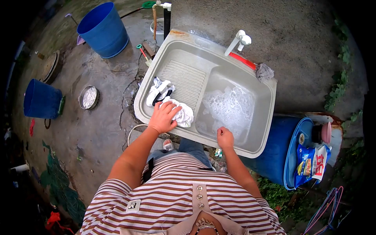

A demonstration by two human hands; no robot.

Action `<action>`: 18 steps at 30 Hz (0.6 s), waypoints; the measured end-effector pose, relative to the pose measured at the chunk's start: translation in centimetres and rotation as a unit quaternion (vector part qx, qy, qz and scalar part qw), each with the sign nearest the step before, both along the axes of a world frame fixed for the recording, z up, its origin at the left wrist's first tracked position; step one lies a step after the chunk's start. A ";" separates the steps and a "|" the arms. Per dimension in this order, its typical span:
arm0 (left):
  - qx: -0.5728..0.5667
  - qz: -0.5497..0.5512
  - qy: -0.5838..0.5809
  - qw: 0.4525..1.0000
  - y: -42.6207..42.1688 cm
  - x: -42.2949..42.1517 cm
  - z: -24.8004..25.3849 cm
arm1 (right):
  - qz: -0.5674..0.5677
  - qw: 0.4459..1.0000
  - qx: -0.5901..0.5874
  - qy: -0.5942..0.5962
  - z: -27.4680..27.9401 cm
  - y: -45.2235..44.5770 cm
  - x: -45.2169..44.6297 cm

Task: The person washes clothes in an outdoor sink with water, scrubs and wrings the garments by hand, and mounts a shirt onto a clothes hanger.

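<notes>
My left hand (163,117) lies over a bunched white cloth (184,116) on the left side of the sink, its fingers spread and touching the fabric. Against that cloth is a white-and-black garment (159,91), crumpled beside the ribbed washboard (184,76). My right hand (225,138) is closed in a fist at the near side of the right basin (250,135); whatever it may hold is hidden. Foamy, soapy water (229,105) fills the bottom of this basin.
A white faucet (237,40) rises behind the sink, near a red strip (242,60) and a grey rag (265,72). On the right, a blue barrel (270,152) carries a detergent bag (312,162). Blue tubs (103,33) and a metal basin (89,97) stand on the ground leftward.
</notes>
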State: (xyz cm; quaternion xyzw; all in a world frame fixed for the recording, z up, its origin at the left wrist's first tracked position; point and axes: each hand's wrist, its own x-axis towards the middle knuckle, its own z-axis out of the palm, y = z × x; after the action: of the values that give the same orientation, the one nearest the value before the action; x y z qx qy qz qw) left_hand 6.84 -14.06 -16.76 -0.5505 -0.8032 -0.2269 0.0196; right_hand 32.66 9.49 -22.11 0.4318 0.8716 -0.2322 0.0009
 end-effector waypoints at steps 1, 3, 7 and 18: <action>-0.001 -0.001 0.000 1.000 0.0 0.0 0.0 | 0.000 1.000 0.000 0.000 -0.1 0.0 0.0; 0.007 -0.001 0.003 1.000 0.0 0.0 0.2 | 0.001 1.000 0.002 0.005 -0.2 0.1 0.0; 0.017 -0.001 0.004 1.000 0.0 0.1 0.3 | -0.004 1.000 -0.018 -0.008 0.0 0.1 0.0; 0.015 -0.001 0.004 1.000 0.0 0.0 0.0 | 0.002 1.000 0.006 0.013 -0.4 0.1 0.0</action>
State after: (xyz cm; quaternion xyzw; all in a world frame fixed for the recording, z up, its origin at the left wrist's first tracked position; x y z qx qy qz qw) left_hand 6.87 -14.03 -16.75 -0.5518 -0.7990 -0.2371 0.0305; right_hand 32.71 9.63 -22.47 0.4274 0.8735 -0.2328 -0.0120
